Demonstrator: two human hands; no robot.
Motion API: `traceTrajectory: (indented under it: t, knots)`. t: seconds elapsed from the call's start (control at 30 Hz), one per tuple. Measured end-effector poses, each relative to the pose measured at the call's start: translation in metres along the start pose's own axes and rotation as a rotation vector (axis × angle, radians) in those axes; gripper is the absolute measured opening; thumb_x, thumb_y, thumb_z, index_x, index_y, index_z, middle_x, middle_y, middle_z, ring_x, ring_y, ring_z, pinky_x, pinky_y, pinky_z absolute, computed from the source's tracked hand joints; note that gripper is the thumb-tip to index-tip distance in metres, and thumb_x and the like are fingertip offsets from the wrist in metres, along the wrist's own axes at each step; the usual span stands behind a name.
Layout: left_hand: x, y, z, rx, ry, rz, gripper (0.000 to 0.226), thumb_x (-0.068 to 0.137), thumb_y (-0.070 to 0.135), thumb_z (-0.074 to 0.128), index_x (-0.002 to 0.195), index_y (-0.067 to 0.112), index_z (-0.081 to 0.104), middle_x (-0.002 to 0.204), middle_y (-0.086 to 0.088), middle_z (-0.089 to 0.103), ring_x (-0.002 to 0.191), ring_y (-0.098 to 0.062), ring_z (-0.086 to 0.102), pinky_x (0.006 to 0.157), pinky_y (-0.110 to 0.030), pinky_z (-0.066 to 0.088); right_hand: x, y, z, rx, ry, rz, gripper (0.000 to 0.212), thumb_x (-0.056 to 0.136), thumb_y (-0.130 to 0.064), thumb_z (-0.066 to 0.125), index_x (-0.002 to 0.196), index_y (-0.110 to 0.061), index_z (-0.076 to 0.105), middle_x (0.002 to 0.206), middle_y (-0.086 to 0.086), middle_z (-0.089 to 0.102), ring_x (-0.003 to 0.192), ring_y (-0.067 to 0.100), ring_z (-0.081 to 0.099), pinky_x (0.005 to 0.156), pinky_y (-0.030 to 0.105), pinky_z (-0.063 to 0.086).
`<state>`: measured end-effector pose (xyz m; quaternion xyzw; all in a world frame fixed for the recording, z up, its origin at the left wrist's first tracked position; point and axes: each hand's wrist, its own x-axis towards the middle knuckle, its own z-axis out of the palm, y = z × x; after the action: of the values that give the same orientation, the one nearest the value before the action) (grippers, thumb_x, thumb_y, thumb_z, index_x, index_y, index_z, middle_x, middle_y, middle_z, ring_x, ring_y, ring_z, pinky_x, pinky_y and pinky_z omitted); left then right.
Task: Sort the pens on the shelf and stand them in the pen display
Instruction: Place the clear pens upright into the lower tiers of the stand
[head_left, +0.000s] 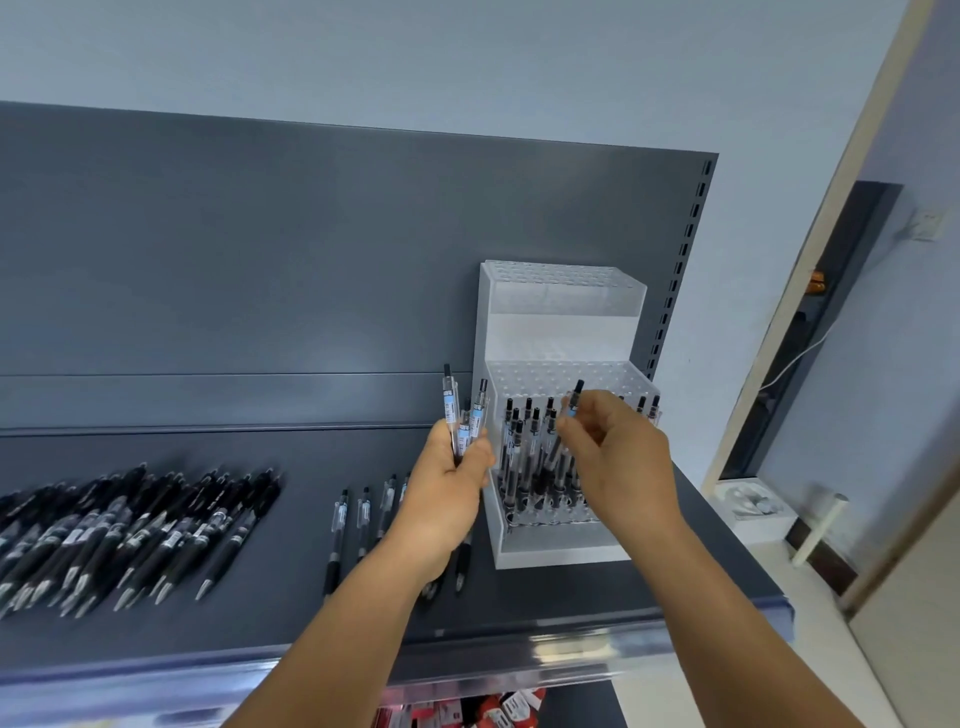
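right hand (618, 457) pinches pen (569, 421) near-upright, clicker end up

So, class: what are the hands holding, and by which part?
Left hand grips a bunch of pens by their lower halves; right hand pinches one pen near its top.

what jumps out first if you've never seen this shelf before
The clear stepped pen display at the shelf's right end, with pens standing only in its lowest tier. In front of it the right hand pinches one pen while the left hand grips a small bunch. Far left lies a heap of black pens.
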<state>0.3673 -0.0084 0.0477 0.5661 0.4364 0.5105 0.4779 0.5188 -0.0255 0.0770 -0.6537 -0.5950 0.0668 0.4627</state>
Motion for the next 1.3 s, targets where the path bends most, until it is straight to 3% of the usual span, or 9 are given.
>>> traceTrajectory:
  t: [0.3,0.5,0.6,0.77,0.87,1.03,1.1,1.2,1.3]
  knots:
    - [0.001,-0.005,-0.001,0.017,-0.029,-0.064,0.011,0.102,0.017,0.035,0.099,0.020,0.046,0.081,0.001,0.049,0.067,-0.010,0.042,0.064,-0.022,0.039,-0.001,0.004,0.016,-0.169,-0.186,0.007,0.014,0.092,-0.024,0.059,0.095,-0.012,0.064,0.086,0.002,0.068,0.079,0.019,0.062,0.071,0.027,0.048]
    - [-0.001,-0.002,0.000,-0.065,-0.076,-0.002,0.018,0.101,0.010,0.038,0.099,0.017,0.054,0.086,0.004,0.062,0.075,-0.007,0.055,0.081,-0.020,0.045,-0.004,0.003,0.015,-0.228,-0.223,0.039,0.016,0.090,-0.032,0.060,0.100,-0.018,0.060,0.086,-0.006,0.063,0.077,0.012,0.058,0.066,0.023,0.042]
    - [-0.001,0.001,0.001,-0.090,-0.096,0.021,0.019,0.101,0.010,0.039,0.102,0.017,0.056,0.084,0.004,0.065,0.072,-0.005,0.057,0.080,-0.021,0.046,-0.007,-0.005,0.007,-0.082,-0.108,0.011,0.015,0.089,-0.037,0.060,0.094,-0.024,0.056,0.077,-0.012,0.054,0.067,0.002,0.050,0.057,0.017,0.036]
    - [-0.004,0.006,0.008,-0.062,-0.191,0.060,0.022,0.100,0.010,0.043,0.110,0.014,0.062,0.103,-0.009,0.070,0.095,-0.020,0.065,0.090,-0.030,0.052,-0.012,-0.024,0.002,0.163,-0.187,-0.044,0.002,0.087,-0.026,0.064,0.085,-0.025,0.064,0.068,-0.012,0.057,0.059,-0.005,0.052,0.053,0.007,0.039]
    - [-0.004,0.008,0.010,-0.064,-0.173,0.068,0.021,0.099,0.012,0.046,0.107,0.017,0.065,0.104,-0.011,0.070,0.102,-0.024,0.065,0.096,-0.035,0.050,-0.012,-0.025,-0.003,0.238,-0.170,-0.017,0.015,0.088,-0.023,0.062,0.074,-0.022,0.064,0.052,-0.016,0.056,0.048,-0.004,0.050,0.049,0.006,0.036]
    - [-0.002,0.012,0.011,-0.090,-0.074,0.053,0.024,0.098,0.014,0.049,0.114,0.025,0.063,0.112,0.015,0.067,0.108,0.001,0.060,0.097,-0.018,0.044,-0.003,-0.013,-0.014,0.282,0.003,0.035,0.015,0.089,-0.025,0.060,0.076,-0.019,0.064,0.067,-0.006,0.066,0.059,0.008,0.056,0.060,0.021,0.044]
    - [-0.002,0.012,0.011,-0.130,-0.035,0.054,0.024,0.096,0.014,0.052,0.116,0.023,0.063,0.109,0.022,0.065,0.103,0.011,0.058,0.088,-0.008,0.044,0.000,-0.004,-0.018,0.215,0.041,0.032,0.015,0.090,-0.025,0.059,0.078,-0.018,0.064,0.068,-0.003,0.066,0.059,0.009,0.055,0.059,0.023,0.044]
    - [-0.003,0.011,0.011,-0.156,0.014,0.062,0.021,0.093,0.012,0.056,0.105,0.025,0.067,0.101,0.020,0.069,0.096,0.010,0.063,0.079,-0.003,0.046,0.001,0.007,-0.016,0.101,0.020,0.030,0.013,0.091,-0.027,0.059,0.081,-0.019,0.065,0.064,-0.010,0.060,0.055,0.002,0.050,0.055,0.014,0.037]
    - [-0.006,0.011,0.012,-0.176,0.044,0.060,0.021,0.091,0.010,0.059,0.092,0.029,0.068,0.095,0.012,0.073,0.088,0.002,0.067,0.085,-0.014,0.051,0.000,0.016,-0.008,0.059,-0.027,0.055,0.012,0.091,-0.027,0.060,0.081,-0.023,0.064,0.066,-0.011,0.062,0.060,0.001,0.053,0.055,0.013,0.038]
